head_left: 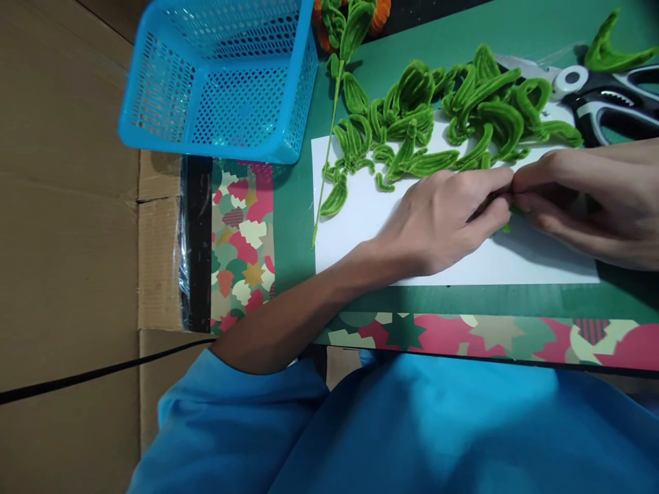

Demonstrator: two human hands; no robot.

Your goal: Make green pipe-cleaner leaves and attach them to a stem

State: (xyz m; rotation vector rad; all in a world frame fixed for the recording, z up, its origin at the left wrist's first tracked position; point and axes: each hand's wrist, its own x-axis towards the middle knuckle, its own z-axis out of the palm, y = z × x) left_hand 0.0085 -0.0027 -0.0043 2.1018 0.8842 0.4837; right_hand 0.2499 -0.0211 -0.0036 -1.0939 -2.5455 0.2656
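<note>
My left hand and my right hand meet fingertip to fingertip over a white sheet of paper. Both are closed in a pinch on a small green pipe cleaner piece; only bits of it show below the fingertips, and the rest is hidden. Just beyond my hands, fuzzy green pipe cleaner leaves lie in loose clumps along the paper's upper part. A long thin stem with green leaves lies across the paper's left edge.
A blue plastic basket stands at the upper left. Black-and-grey scissors lie at the upper right, near a curved green leaf. Something orange and fuzzy sits at the top. Patterned strips edge the green table surface.
</note>
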